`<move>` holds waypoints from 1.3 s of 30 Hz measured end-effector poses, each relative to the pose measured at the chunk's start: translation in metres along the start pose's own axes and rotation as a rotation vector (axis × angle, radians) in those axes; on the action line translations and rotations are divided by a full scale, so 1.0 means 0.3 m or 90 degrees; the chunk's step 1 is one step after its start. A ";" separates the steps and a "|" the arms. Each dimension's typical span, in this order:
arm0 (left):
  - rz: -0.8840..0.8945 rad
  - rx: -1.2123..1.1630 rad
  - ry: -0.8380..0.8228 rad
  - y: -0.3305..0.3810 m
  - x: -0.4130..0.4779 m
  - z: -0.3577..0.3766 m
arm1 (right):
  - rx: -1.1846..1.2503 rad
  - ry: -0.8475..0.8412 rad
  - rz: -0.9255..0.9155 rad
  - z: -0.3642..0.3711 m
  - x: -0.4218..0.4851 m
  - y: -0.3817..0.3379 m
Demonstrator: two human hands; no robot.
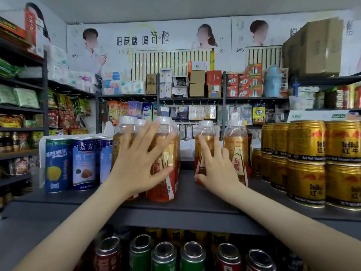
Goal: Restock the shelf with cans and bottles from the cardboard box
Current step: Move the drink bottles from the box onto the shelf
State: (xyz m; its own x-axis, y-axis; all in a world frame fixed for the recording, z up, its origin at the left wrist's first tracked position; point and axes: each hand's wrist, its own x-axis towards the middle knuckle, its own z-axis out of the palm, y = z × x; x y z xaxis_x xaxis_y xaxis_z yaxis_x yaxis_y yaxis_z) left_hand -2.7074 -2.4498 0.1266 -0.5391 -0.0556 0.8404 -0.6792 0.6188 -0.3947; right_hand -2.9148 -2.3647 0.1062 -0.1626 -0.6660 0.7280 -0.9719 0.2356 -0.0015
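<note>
Left hand (134, 169), fingers spread, on front bottle (166, 189) near shelf (195, 209) edge, right hand (218, 171) likewise on rear bottle (205, 132), gap between

Left hand (136, 163) spreading over front bottles (164, 190), hiding most of their labels, right hand (216, 169) covering the lower half of the middle bottle (206, 132), gold cans (343, 141) running off the right edge, lower-shelf cans (164, 257) being cut by the bottom edge, hanging packets (195, 112) showing too small to read
</note>
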 end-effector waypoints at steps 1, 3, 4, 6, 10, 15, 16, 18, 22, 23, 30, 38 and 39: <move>0.012 0.006 0.002 0.000 -0.009 0.004 | 0.004 -0.008 0.014 0.019 0.016 -0.009; 0.027 0.012 0.010 -0.003 -0.019 0.006 | 0.055 -0.028 0.051 0.048 0.052 -0.027; 0.033 0.015 0.016 -0.007 -0.022 0.006 | 0.090 -0.046 0.073 0.059 0.068 -0.036; 0.044 0.018 0.023 -0.023 -0.031 0.003 | 0.143 -0.070 0.101 0.089 0.098 -0.046; 0.086 0.001 0.017 -0.063 -0.054 -0.005 | 0.199 -0.096 0.124 0.119 0.147 -0.013; 0.107 0.021 0.006 -0.084 -0.058 0.006 | 0.214 -0.098 0.118 0.166 0.206 -0.002; 0.108 0.020 0.006 -0.085 -0.058 0.009 | 0.227 -0.092 0.119 0.182 0.216 -0.005; 0.113 0.018 0.006 -0.085 -0.059 0.013 | 0.261 -0.082 0.122 0.214 0.239 -0.009; 0.123 0.015 0.014 -0.086 -0.059 0.018 | 0.268 -0.070 0.100 0.273 0.292 -0.016; 0.127 0.015 0.020 -0.086 -0.058 0.020 | 0.263 -0.068 0.094 0.288 0.304 -0.018; 0.123 0.021 0.024 -0.088 -0.058 0.023 | 0.193 -0.078 0.086 0.347 0.377 -0.046; 0.113 0.010 0.038 -0.087 -0.062 0.033 | 0.118 -0.136 0.044 0.169 0.291 -0.077; 0.112 0.008 0.040 -0.085 -0.061 0.035 | 0.098 -0.115 0.027 0.130 0.281 -0.082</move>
State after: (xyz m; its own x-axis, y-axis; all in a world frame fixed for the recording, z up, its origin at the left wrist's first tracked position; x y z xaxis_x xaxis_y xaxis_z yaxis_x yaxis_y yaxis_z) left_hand -2.6854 -2.4728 0.1175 -0.6184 0.1019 0.7792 -0.5831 0.6053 -0.5419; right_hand -2.9113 -2.4541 0.1407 -0.2188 -0.7766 0.5908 -0.9757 0.1655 -0.1438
